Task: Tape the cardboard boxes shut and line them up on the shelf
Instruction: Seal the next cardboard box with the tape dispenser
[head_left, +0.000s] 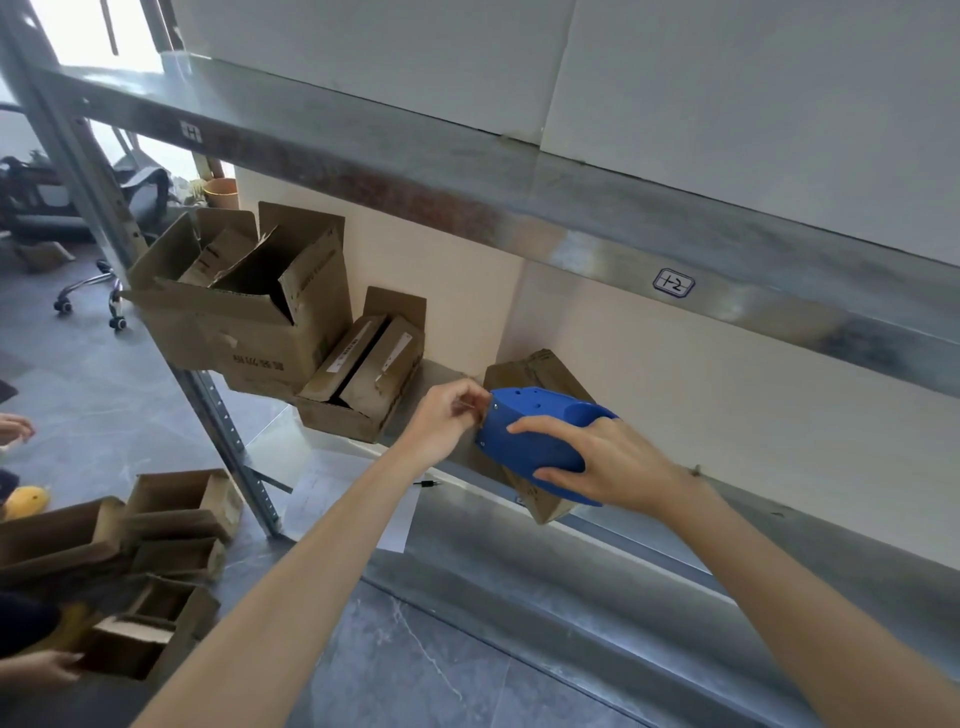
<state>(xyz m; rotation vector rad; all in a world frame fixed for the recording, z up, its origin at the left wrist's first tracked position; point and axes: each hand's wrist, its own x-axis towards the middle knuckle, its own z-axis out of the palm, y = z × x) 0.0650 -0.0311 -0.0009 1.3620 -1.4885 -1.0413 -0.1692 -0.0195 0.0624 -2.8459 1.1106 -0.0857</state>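
My right hand (610, 457) grips a blue tape dispenser (530, 434) held over a closed cardboard box (540, 371) on the metal shelf (623, 551). My left hand (447, 418) pinches at the dispenser's front end, fingers closed on what looks like the tape end. Left of it on the shelf lies a small flat box (363, 374) with its flaps slightly apart. A big open box (249, 306) with raised flaps stands further left.
Several open cardboard boxes (156, 551) lie on the grey floor at the lower left, with another person's hand (44, 670) on one. A white sheet (395, 525) and a pen (428, 483) lie at the shelf's front edge. An upper shelf (467, 176) hangs overhead.
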